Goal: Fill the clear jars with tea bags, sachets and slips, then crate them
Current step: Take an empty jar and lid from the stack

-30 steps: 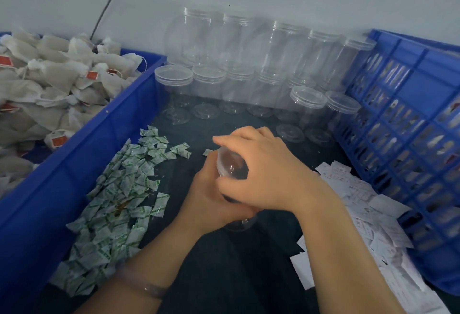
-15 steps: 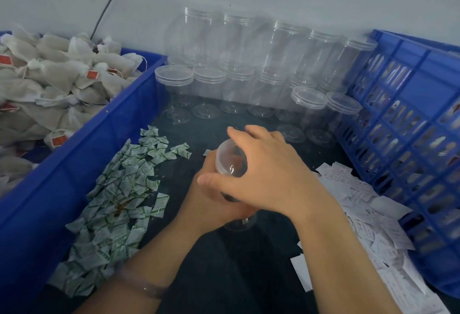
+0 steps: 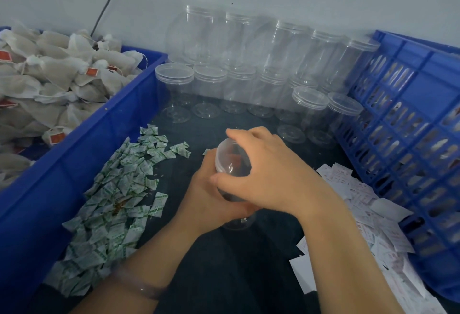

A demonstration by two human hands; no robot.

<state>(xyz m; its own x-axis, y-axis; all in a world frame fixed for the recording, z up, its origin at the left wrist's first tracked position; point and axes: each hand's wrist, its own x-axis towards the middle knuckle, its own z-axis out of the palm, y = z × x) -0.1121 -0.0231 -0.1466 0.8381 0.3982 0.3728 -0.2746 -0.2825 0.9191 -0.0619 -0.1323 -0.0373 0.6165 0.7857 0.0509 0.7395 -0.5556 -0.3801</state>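
A clear jar [image 3: 230, 162] with a clear lid stands on the dark table in the middle. My left hand [image 3: 206, 194] grips its body from the left. My right hand [image 3: 268, 171] is curled over the lid, fingers round its rim. Something reddish shows dimly inside the jar. A heap of green-and-white sachets [image 3: 117, 196] lies to the left. White printed slips [image 3: 361, 204] lie to the right. Tea bags [image 3: 49, 82] with red tags fill the blue bin [image 3: 82, 144] at the left.
Two rows of empty lidded clear jars [image 3: 249, 69] stand against the back wall, some stacked. A blue slotted crate [image 3: 408, 124] holding filled jars stands at the right. A dark cable [image 3: 109, 2] runs up the wall.
My right hand has turned on the lid, its fingers shifting round the rim. The jar and my left hand have stayed in place.
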